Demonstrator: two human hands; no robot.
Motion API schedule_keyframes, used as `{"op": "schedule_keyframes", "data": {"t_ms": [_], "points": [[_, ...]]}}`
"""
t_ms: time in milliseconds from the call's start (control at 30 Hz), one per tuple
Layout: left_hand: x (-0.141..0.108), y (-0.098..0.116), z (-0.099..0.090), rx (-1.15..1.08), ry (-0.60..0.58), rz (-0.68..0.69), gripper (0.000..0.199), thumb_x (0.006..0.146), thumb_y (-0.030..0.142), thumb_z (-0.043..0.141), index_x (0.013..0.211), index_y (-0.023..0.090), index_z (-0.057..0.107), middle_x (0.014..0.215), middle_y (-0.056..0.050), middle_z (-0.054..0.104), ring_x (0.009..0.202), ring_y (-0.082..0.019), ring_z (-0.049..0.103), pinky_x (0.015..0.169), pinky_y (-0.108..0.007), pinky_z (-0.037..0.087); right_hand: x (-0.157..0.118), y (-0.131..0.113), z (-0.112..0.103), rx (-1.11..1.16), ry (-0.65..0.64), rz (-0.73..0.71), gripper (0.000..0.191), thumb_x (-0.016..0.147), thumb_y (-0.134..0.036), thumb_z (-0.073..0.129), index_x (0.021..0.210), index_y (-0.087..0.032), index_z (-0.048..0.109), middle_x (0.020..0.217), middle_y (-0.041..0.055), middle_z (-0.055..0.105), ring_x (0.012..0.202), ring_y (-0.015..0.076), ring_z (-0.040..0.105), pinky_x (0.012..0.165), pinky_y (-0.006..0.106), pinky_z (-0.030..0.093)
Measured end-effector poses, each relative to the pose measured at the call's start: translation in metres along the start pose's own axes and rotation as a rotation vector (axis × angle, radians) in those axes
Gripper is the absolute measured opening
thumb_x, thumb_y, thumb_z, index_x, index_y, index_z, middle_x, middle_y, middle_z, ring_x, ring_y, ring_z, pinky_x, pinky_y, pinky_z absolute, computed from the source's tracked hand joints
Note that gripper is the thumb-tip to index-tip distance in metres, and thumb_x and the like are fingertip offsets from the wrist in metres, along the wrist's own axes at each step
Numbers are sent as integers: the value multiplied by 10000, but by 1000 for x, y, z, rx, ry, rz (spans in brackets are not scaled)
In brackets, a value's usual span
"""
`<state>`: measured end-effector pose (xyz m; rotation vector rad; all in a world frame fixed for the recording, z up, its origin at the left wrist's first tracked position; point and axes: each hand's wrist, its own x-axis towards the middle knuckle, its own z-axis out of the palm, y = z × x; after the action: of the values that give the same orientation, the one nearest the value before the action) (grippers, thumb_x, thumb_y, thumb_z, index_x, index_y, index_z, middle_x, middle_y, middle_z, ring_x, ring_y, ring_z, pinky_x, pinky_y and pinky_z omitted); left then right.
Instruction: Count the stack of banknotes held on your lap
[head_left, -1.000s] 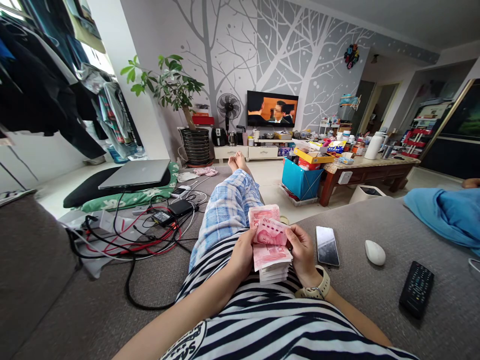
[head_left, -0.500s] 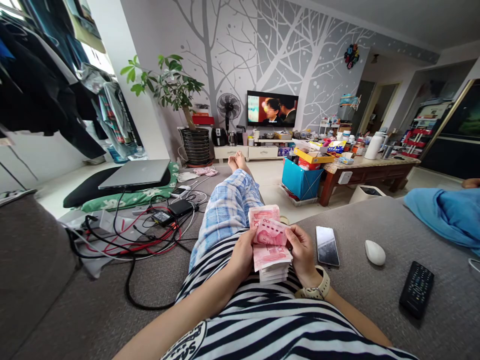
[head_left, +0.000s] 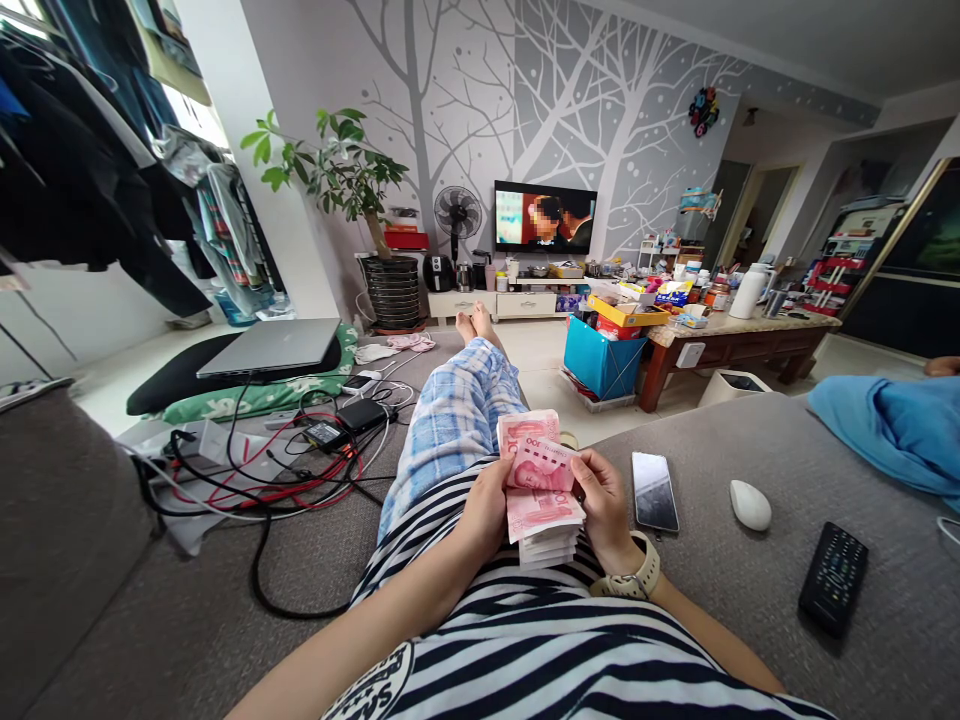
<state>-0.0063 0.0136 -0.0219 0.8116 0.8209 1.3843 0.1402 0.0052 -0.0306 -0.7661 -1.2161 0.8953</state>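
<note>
Only the picture on our television has clearly changed since a second ago; our two hands keep the same pose. We bring both forearms inward over our striped shirt, the left one slanting up from the lower left and the right one from the lower right, so the hands meet above our lap. Our left hand grips the pink banknotes at their left side, thumb on top, its other fingers mostly hidden from us. Our right hand is half curled, pinching the right edge of the top note at the thumb, its wrist wearing a pale watch. We have the notes fanned between our palms, their lower ends layered. Beside our right hand, a phone lies on the grey sofa, with a white mouse and black remote farther right.
</note>
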Motion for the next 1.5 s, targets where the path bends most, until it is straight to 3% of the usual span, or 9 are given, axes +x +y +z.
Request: {"op": "schedule_keyframes", "data": {"t_ms": [167, 333, 600, 833, 1133, 1500], "points": [[-2, 3, 3, -2, -3, -13, 243, 693, 395, 682, 639, 159, 669, 733, -62, 741, 695, -219, 669, 727, -339, 530, 1, -1, 0, -16, 6, -7, 351, 865, -466, 576, 654, -195, 505, 608, -37, 426, 572, 118, 367, 551, 246, 330], [-5, 7, 7, -40, -16, -8, 237, 671, 395, 705, 615, 170, 659, 592, -28, 685, 690, -226, 665, 750, -351, 532, 1, -1, 0, -17, 6, -8, 344, 864, -469, 575, 665, -195, 517, 611, -35, 440, 573, 119, 377, 553, 244, 336], [-7, 10, 10, -74, -35, -8, 224, 689, 345, 697, 561, 174, 630, 524, 10, 632, 500, -147, 561, 598, -285, 496, 0, -2, -1, 11, 4, -22, 325, 858, -434, 595, 656, -191, 518, 612, -36, 438, 580, 115, 380, 560, 238, 338], [-7, 10, 9, -45, -35, -14, 207, 699, 358, 678, 632, 163, 678, 576, -26, 673, 610, -208, 638, 655, -322, 515, -1, 0, -2, 15, -16, -14, 321, 867, -423, 592, 660, -191, 510, 617, -38, 426, 583, 115, 370, 565, 240, 324], [-8, 11, 10, -63, -16, -5, 252, 676, 366, 722, 558, 163, 631, 513, -1, 626, 505, -158, 568, 571, -282, 487, -1, 0, -1, 36, -4, -12, 305, 870, -411, 598, 676, -186, 533, 615, -37, 436, 581, 111, 372, 560, 238, 326], [-3, 5, 2, 30, -31, 15, 227, 717, 348, 639, 683, 133, 705, 739, -69, 734, 712, -215, 657, 701, -311, 510, -1, 1, -1, 45, 10, -32, 262, 857, -401, 624, 712, -185, 593, 629, -26, 512, 589, 113, 436, 577, 238, 362]]}}
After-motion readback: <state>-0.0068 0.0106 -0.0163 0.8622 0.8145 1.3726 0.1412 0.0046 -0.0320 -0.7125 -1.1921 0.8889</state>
